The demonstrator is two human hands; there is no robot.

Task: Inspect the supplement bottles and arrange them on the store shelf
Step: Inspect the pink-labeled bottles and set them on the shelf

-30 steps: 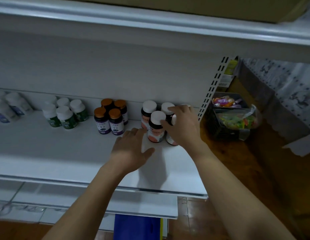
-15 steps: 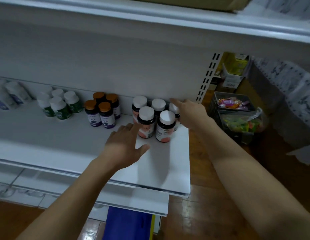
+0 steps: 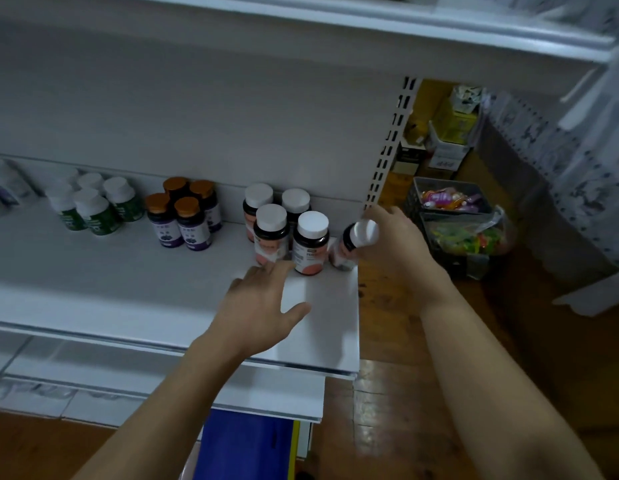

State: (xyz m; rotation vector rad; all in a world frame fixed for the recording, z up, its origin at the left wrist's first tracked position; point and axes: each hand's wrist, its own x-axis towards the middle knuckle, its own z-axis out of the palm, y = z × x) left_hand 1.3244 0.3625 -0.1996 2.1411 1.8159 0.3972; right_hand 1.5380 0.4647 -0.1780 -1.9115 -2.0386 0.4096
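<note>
Several dark supplement bottles with white caps and pink labels (image 3: 309, 242) stand grouped at the right end of the white shelf (image 3: 128, 282). My right hand (image 3: 396, 244) grips one more such bottle (image 3: 351, 244), tilted to the right at the shelf's right edge. My left hand (image 3: 263, 306) rests palm down on the shelf, fingers spread, its fingertips touching the base of the front pink-label bottles. Further left stand orange-capped purple-label bottles (image 3: 183, 216) and white-capped green-label bottles (image 3: 93, 209).
More white bottles (image 3: 5, 188) sit at the far left. A slotted upright (image 3: 391, 143) ends the shelf on the right. Beyond it, on the wooden floor, are a dark basket of colourful packets (image 3: 453, 206) and cardboard boxes (image 3: 450, 133). A blue item (image 3: 245, 445) lies below the shelf.
My right hand has pulled away from the group to the right, taking one white-capped bottle and tilting it at the shelf edge. The left hand stays flat on the shelf.
</note>
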